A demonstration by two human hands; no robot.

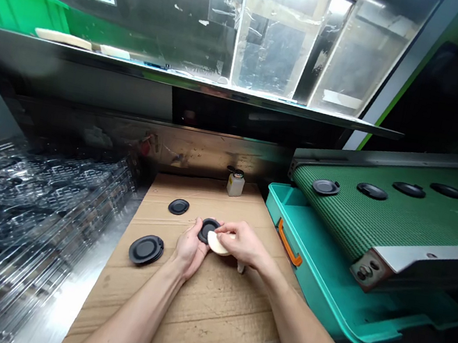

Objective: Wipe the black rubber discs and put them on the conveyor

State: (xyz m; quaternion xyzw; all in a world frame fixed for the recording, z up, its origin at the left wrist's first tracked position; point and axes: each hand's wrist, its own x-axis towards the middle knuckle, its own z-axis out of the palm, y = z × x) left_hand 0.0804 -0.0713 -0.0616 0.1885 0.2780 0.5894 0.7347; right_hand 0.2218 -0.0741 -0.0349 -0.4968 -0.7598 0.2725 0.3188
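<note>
Above the cardboard sheet (201, 326), my left hand (189, 250) grips a round black lid-like disc (207, 228) by its edge. My right hand (245, 244) pinches a flat, cream-white round pad (216, 244), which overlaps the lower right side of that disc; whether the two touch is hard to make out. A small stack of similar black discs (146, 249) lies on the cardboard left of my left hand. One more black disc (179, 206) lies farther back.
A small white bottle (236, 183) with its cap flipped up stands at the back. On the right, a green conveyor belt (345, 216) carries several black discs above a teal bin (324, 283) with an orange handle. Clear plastic trays (38, 220) are piled at left, beneath a metal shelf (208, 86).
</note>
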